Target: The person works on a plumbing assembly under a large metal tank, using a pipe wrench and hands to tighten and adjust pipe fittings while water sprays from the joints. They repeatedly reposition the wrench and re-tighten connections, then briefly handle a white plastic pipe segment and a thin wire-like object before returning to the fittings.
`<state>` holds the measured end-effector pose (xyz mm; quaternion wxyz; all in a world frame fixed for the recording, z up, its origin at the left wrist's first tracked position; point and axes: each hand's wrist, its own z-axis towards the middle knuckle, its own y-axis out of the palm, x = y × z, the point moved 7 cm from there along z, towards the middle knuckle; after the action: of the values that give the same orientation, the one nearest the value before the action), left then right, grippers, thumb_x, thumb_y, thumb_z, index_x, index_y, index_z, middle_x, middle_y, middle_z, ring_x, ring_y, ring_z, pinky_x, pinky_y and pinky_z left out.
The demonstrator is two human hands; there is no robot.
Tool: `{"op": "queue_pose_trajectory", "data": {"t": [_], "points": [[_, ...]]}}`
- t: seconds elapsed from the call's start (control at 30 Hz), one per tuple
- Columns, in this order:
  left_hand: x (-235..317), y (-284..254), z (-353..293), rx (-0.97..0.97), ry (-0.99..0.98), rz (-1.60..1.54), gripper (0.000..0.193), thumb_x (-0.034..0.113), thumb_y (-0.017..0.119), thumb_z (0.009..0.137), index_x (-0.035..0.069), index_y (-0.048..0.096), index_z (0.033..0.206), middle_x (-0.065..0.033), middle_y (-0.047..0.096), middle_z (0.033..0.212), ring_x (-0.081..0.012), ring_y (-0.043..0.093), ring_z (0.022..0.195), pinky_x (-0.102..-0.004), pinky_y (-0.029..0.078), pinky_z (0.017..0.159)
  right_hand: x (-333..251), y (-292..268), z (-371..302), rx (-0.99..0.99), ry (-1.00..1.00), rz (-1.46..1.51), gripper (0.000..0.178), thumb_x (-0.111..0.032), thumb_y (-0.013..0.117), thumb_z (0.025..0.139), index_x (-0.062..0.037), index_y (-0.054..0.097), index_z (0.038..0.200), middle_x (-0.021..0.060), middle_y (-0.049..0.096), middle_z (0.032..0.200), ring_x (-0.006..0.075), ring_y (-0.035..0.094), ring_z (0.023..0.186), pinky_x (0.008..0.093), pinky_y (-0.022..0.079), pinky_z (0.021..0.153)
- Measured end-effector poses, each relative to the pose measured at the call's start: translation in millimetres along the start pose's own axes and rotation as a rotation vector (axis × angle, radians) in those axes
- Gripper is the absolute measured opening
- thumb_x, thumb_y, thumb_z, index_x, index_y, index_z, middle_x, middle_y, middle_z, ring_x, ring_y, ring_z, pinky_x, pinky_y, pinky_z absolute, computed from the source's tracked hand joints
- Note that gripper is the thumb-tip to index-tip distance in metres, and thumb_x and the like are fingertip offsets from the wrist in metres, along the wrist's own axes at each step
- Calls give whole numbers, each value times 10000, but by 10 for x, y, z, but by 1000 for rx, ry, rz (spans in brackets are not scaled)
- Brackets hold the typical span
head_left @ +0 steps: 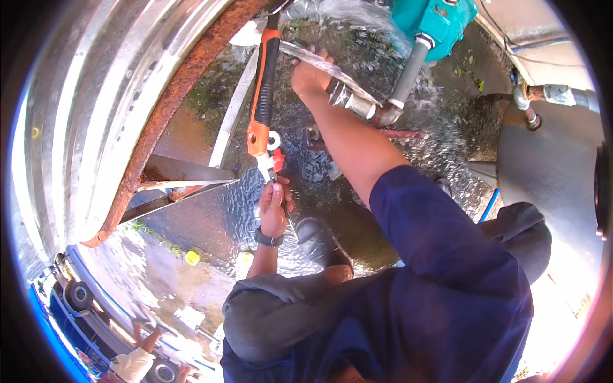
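My left hand (274, 205), with a dark watch at its wrist, is closed in a pinch round a thin metal rod (291, 223). Just above it is a white fitting with a red valve handle (277, 159). A wrench with a long orange and black handle (265, 83) stretches up from there; its head is mostly cut off at the top edge. My right hand (311, 78) reaches forward to a pale flat bar (348, 85), fingers curled beside it. What those fingers hold is hidden. Near its wrist, a grey pipe (405, 73) meets a rusty elbow (387, 115).
A teal pump (440, 25) stands at the far right, with water splashing round it over wet ground. Rusty framing (159, 121) edges a corrugated metal sheet (76, 115) at left. A metal tank (549, 172) is at right. Another person (133, 364) is at lower left, beside a vehicle.
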<state>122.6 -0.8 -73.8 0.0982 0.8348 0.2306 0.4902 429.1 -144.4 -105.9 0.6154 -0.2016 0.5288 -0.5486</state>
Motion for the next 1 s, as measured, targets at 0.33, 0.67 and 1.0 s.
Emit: {"op": "queue_pose_trajectory", "data": {"t": [0.33,0.67,1.0], "points": [[126,-206,121,84,-114,385,291,289,628,1029,21,627,1142,-24,636,788,-40,522,561,-213,420,499,155,-333,-551,-420,-75,428,208,-193,628,933,-30,658,1059,218,673,944,368,684,811,461,550,749],[138,-116,158,32,-36,681,294,222,700,971,-5,670,1157,-80,733,883,-162,708,708,-282,517,591,210,-993,-1168,-982,73,1287,192,-12,594,990,-12,559,1178,92,669,980,152,705,863,298,589,768],[416,135,80,28,288,1064,287,194,762,878,36,699,1109,-203,717,873,-337,722,745,-390,536,654,225,-953,-1525,-1379,280,1534,217,0,622,971,-34,562,1176,100,672,1090,207,698,1010,362,572,925]]}}
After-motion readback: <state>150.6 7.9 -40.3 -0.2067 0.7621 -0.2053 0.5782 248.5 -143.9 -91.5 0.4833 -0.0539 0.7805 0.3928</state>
